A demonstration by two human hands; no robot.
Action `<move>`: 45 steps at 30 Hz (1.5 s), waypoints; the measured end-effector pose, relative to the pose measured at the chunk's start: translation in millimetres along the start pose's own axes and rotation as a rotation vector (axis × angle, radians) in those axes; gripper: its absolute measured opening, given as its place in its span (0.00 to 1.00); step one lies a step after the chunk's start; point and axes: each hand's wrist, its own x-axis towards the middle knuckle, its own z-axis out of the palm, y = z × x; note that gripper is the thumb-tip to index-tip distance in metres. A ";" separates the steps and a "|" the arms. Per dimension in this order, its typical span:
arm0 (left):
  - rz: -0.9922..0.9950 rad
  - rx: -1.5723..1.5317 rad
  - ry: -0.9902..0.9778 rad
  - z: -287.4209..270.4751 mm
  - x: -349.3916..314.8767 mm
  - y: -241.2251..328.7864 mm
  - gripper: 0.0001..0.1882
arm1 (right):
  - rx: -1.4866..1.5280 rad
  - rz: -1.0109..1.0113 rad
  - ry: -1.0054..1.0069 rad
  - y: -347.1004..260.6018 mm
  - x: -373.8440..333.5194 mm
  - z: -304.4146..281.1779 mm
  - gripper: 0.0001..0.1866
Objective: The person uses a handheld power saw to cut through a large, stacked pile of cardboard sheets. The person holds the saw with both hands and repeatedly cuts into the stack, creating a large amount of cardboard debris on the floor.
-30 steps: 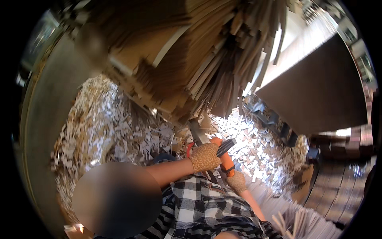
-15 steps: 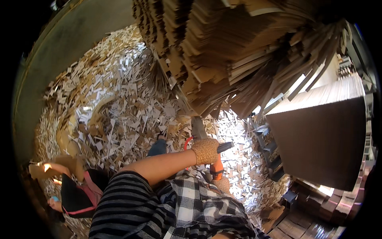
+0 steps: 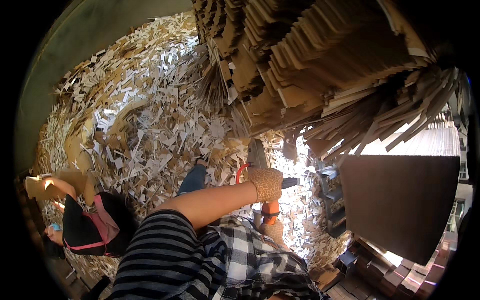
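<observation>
My left hand [image 3: 267,185], in a tan spotted glove, is closed around an orange hand-held power tool [image 3: 271,207] with a black grip [image 3: 291,183] sticking out to the right. A grey elongated part [image 3: 257,154] and a curved red piece [image 3: 240,172] show just beyond this hand; I cannot tell the tool's exact kind. Nearer my body, my right hand [image 3: 272,230], gloved alike, is wrapped around the tool's lower end, partly hidden by my plaid shirt. Ahead of the tool stands a tall stack of die-cut brown cardboard sheets [image 3: 345,65], with ragged strips fanning from its lower edge.
Cardboard scraps [image 3: 165,115] cover the floor in a deep heap. At right stands a large squared cardboard stack [image 3: 400,200] beside a dark metal frame [image 3: 334,205]. Another person [image 3: 100,225] at lower left holds a cardboard piece [image 3: 60,184]. A grey wall [image 3: 100,30] rises behind.
The view has shifted, so the tall stack sits farther right. My hands and the tool appear slightly higher, with both hands keeping their grip. The other person appears farther left.
</observation>
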 end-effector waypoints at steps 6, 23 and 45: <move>0.016 0.031 0.068 -7.1 -20.4 6.4 0.18 | 0.027 0.020 -0.024 -3.4 7.3 10.6 0.19; -0.048 0.045 0.034 2.8 26.9 -31.6 0.22 | 0.088 0.150 -0.054 -3.7 26.2 17.3 0.14; 0.008 0.127 0.056 28.6 52.1 -34.7 0.21 | 0.398 0.099 0.079 21.0 57.7 85.2 0.10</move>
